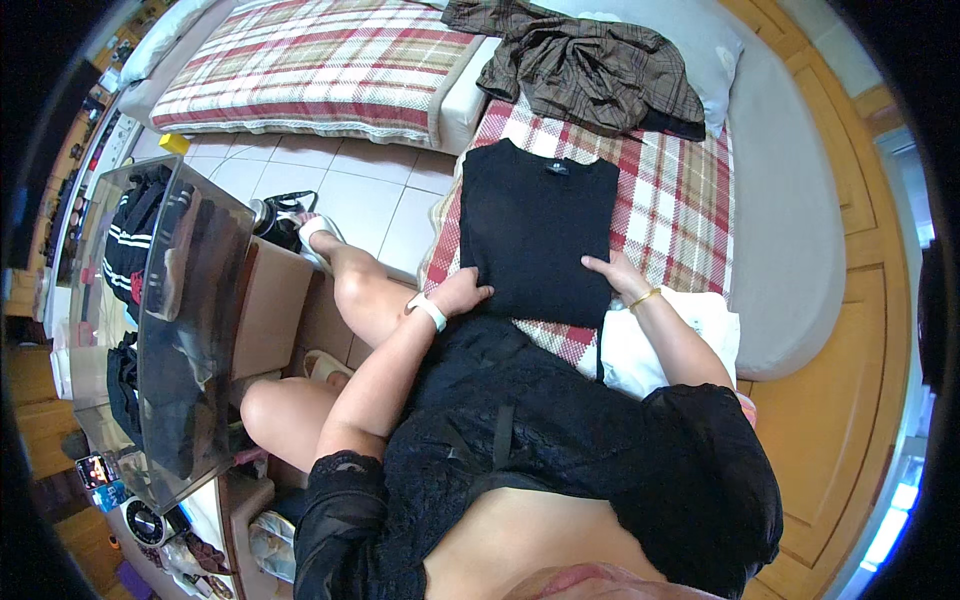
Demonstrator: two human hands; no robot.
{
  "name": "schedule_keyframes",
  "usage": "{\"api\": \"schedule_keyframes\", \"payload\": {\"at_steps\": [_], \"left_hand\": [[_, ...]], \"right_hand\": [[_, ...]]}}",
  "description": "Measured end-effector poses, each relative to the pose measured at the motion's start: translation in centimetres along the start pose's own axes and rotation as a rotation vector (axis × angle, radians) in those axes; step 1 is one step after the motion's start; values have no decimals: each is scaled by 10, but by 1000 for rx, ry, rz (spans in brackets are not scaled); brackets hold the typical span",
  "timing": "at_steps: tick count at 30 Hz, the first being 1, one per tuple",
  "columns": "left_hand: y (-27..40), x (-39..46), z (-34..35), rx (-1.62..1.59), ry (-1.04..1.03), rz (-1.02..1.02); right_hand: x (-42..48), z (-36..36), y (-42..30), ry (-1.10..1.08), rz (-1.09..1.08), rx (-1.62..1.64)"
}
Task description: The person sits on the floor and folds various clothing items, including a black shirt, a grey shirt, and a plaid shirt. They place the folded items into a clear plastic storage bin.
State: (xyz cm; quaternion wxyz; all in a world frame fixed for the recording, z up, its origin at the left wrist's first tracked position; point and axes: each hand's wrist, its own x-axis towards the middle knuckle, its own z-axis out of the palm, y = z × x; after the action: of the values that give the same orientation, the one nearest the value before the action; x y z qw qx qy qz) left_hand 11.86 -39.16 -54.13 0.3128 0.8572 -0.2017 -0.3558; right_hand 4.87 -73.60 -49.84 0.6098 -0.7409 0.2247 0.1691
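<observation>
A black garment (540, 225), folded into a rough rectangle with its neckline and label at the far end, lies on the plaid sofa cover (675, 210). My left hand (461, 292) holds its near left edge, thumb on top and fingers tucked out of sight. At the right edge, my right hand (619, 276) has its thumb over the cloth, the other fingers hidden beneath. White cloth (675, 337) lies under my right forearm, beside the garment. Farther up the sofa is a crumpled brown checked garment (592, 67).
To my left, a clear plastic bin (165, 330) holds dark clothes and stands by a beige stool or box (270, 307). A padded sofa arm (787, 217) borders the right side. Beyond the tiled floor (367, 180) is another plaid-covered seat (315, 67).
</observation>
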Motion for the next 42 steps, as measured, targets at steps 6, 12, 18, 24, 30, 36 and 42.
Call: {"api": "schedule_keyframes", "payload": {"at_steps": [6,12,18,24,30,36,42], "left_hand": [[10,-18,-12,235,109,-77],[22,3,-19,-152,508,-55],[9,61,-19,-157,628,-12],[-10,74,-15,-135,600,3],[55,-11,-20,120,783,337],[19,-3,41,617,486,325],[23,-16,26,430,512,313]], "right_hand": [[27,-12,6,78,82,250],[51,-20,29,175,-76,644],[39,3,11,172,-18,533],[85,-38,46,403,-97,-596],[33,34,-88,291,-876,-752],[140,61,-127,-90,-1392,-1351],[171,104,-151,279,-1304,-972]]}}
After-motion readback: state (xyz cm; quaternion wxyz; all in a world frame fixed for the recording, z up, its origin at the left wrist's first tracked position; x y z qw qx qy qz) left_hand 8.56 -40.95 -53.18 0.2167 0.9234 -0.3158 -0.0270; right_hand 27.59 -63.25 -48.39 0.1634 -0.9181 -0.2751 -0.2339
